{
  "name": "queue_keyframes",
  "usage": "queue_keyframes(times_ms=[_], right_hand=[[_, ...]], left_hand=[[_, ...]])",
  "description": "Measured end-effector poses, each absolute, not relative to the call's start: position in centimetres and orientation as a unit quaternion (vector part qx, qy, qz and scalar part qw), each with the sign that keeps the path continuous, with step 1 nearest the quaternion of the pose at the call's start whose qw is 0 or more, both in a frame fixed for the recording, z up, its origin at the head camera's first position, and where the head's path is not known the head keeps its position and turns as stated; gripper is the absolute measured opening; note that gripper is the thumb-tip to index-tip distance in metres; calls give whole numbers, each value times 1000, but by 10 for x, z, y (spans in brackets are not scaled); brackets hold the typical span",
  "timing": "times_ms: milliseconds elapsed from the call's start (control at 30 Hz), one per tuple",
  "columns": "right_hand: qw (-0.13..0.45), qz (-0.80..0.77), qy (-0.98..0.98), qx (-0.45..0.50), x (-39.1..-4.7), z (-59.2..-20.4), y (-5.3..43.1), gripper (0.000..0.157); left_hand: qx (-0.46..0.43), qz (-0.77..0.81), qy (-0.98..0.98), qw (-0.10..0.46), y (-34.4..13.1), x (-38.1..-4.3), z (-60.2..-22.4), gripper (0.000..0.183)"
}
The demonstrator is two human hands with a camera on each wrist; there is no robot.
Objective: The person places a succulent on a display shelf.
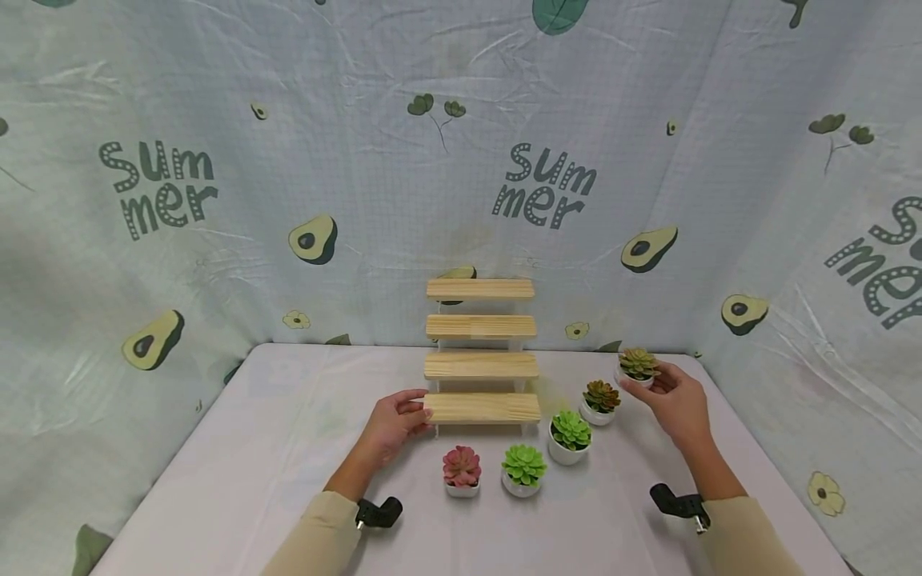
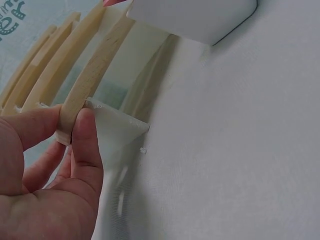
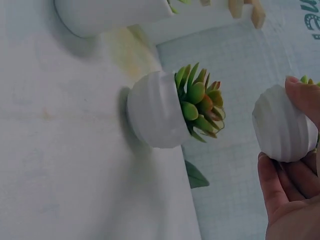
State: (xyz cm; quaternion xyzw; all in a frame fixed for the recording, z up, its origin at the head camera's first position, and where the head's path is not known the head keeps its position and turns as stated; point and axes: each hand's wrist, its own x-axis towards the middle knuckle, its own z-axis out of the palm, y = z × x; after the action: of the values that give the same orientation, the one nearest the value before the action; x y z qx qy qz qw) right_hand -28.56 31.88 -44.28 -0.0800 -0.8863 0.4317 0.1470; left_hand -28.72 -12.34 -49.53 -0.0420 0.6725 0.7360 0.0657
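My left hand (image 1: 392, 426) pinches the left end of the lowest plank (image 1: 483, 409) of a four-step wooden display stand; in the left wrist view the thumb and fingers close on the plank's end (image 2: 75, 112). My right hand (image 1: 680, 404) holds a potted succulent (image 1: 638, 365) with dull yellow-green leaves by its sides. Its ribbed white pot (image 3: 282, 125) is raised off the table in the right wrist view. Just left of that hand, a succulent with reddish-brown and green leaves (image 1: 601, 398) stands upright on the table.
Two bright green succulents, one right of the stand (image 1: 569, 436) and one before it (image 1: 523, 468), stand in white pots. A pink succulent (image 1: 462, 468) is left of them. The white table (image 1: 302, 480) is backed by a printed curtain (image 1: 389, 200).
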Motion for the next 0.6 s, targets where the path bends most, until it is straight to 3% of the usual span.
queue_keyframes(times_ms=[600], right_hand=[[130, 480, -867, 25, -306, -417, 277, 75]], left_hand=[[-42, 735, 674, 69, -124, -287, -496, 43]])
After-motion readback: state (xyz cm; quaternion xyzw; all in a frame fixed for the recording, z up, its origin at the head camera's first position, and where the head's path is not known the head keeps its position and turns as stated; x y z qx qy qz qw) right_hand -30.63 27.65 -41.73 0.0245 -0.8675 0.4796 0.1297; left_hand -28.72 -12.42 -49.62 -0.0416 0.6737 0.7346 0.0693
